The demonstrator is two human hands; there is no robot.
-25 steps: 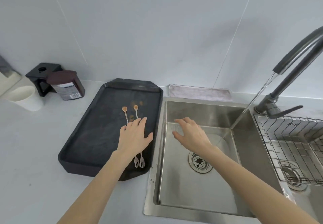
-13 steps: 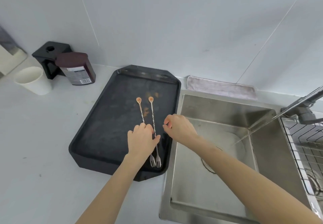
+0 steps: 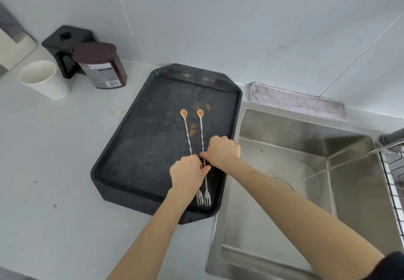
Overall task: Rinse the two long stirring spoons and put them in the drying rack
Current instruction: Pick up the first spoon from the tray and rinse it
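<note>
So the black tray (image 3: 135, 161) on the grey surface (image 3: 54, 192) has both long stirring spoons in it, lying side by side, bowls pointing at the wall and little fork ends toward the camera. The left spoon (image 3: 186, 126) and right spoon (image 3: 201, 126) both have brownish gunk on the bowls, and there are a few brown smears on the tray floor beside them.

The left hand (image 3: 188, 173) is curled down over the middle of the left spoon's twisted stem, fingers bunched together on it. The right hand (image 3: 223, 150) is pinching the right spoon's stem just next to it. The actual fingertip contact is hidden under the knuckles, so I can't say if either spoon is lifted yet.

The sink (image 3: 284, 131) looks empty apart from a thin stream of water (image 3: 341, 163) coming in from the right. The faucet is cut off by the frame edge, and only a sliver of the wire drying rack (image 3: 395, 183) shows. The white cup (image 3: 43, 80) looks empty.
</note>
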